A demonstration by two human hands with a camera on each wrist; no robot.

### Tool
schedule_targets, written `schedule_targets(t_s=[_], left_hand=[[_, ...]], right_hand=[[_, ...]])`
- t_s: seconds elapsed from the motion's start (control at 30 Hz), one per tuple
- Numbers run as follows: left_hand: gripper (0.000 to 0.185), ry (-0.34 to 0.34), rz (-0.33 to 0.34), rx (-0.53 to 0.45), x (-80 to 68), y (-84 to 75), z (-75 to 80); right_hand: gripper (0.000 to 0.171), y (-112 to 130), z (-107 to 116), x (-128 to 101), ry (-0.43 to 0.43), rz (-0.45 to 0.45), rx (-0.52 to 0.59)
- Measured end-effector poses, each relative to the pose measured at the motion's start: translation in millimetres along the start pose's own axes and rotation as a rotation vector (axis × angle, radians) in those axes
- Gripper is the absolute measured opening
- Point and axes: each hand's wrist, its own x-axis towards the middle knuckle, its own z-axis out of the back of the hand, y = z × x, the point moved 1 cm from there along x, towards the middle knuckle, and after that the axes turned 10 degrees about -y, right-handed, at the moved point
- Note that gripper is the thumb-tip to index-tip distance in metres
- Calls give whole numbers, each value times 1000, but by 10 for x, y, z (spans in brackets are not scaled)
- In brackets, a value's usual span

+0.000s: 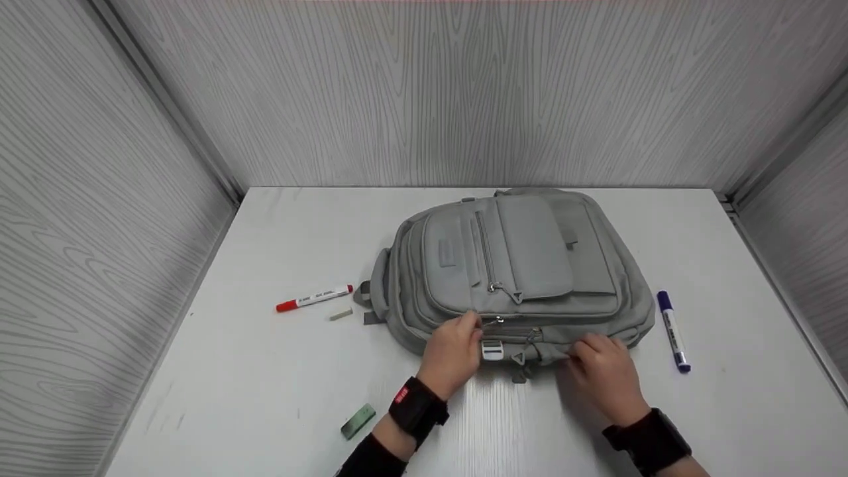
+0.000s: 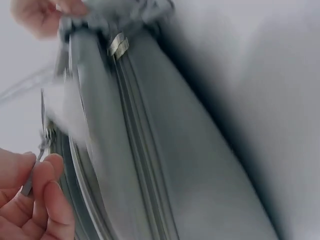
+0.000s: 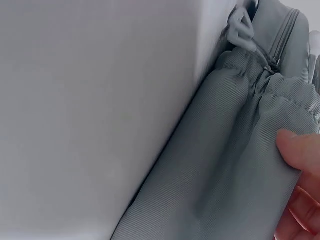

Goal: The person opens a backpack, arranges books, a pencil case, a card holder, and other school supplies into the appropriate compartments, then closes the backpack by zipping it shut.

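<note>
Both hands at the table's near edge, left hand (image 1: 452, 354) pinching the zipper pull (image 1: 491, 322) on the grey backpack (image 1: 523, 265), right hand (image 1: 604, 379) gripping its fabric edge

Head view: high, facing forward and down; takes in whole table (image 1: 265, 411), grey backpack (image 1: 530, 265), both hands.
Left wrist view: very near, along backpack's zipped edge (image 2: 150, 165); blurred.
Right wrist view: very near, on backpack's side fabric (image 3: 225, 165).
Shared by all: backpack's near edge.
</note>
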Motion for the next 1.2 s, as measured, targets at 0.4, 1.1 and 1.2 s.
schedule_targets(t_s=[0.4,1.1,1.2], left_hand=[[11,-145,13,135,-99,439,344],[5,-47,-7,-48,-275,102,263],[5,-19,3,-89,-255,22,225]], right_hand=[[24,-339,129,-22,27,-30,-2],[35,64,55,269,5,23,92],[35,464,-43,440,-1,139,93]])
